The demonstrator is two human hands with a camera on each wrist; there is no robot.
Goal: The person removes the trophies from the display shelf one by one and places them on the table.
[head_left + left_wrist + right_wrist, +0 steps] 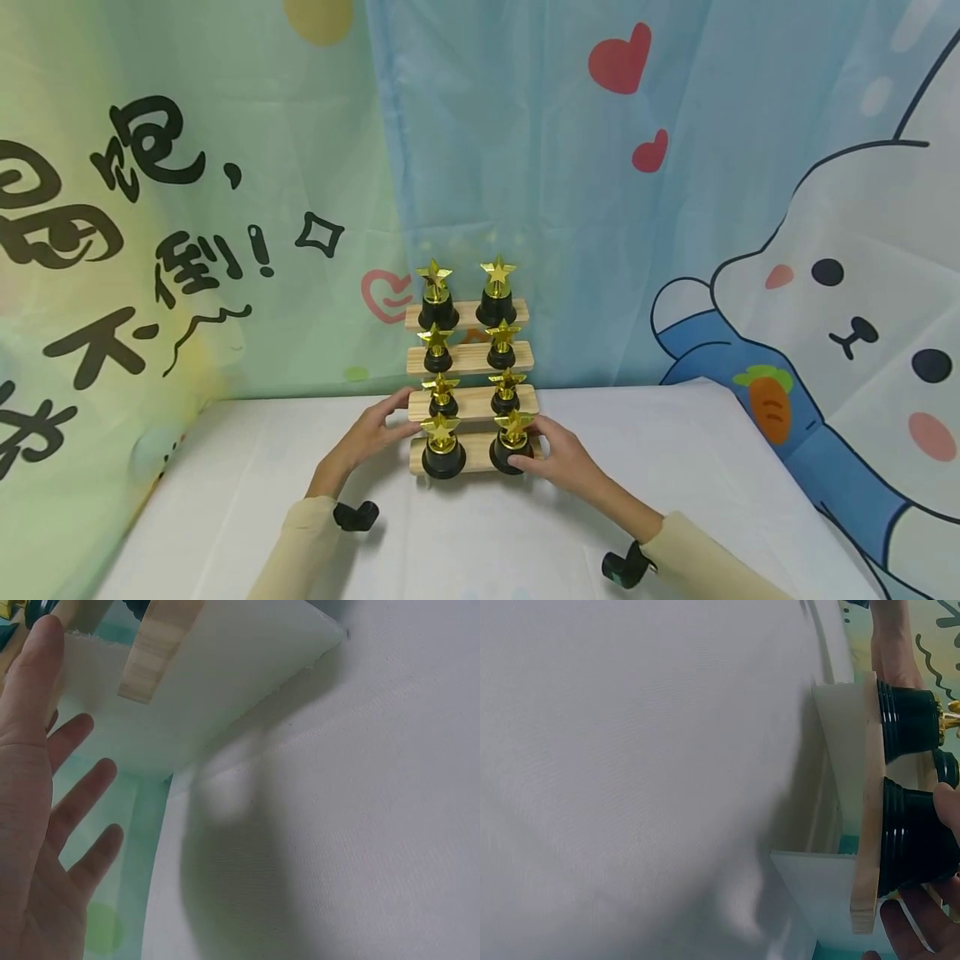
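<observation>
Gold star trophies with black bases stand in pairs on a tiered wooden rack point(472, 359). My right hand point(567, 460) is at the right trophy point(504, 454) of the lowest tier, its thumb on the front of the base and its fingers around the far side. In the right wrist view, that black base point(915, 838) sits against the wooden slat point(868, 817). My left hand point(375, 435) is beside the rack's left edge, near the lower tiers. Its fingers point(84, 796) are spread and hold nothing. The left trophy point(443, 460) of the lowest tier stands between the hands.
White side panels point(225, 656) support the slats. The rack stands on a white-covered table point(637, 450), near its back edge. Behind hangs a printed curtain point(480, 125) with hearts and a cartoon animal. Black devices point(356, 517) are worn at both wrists.
</observation>
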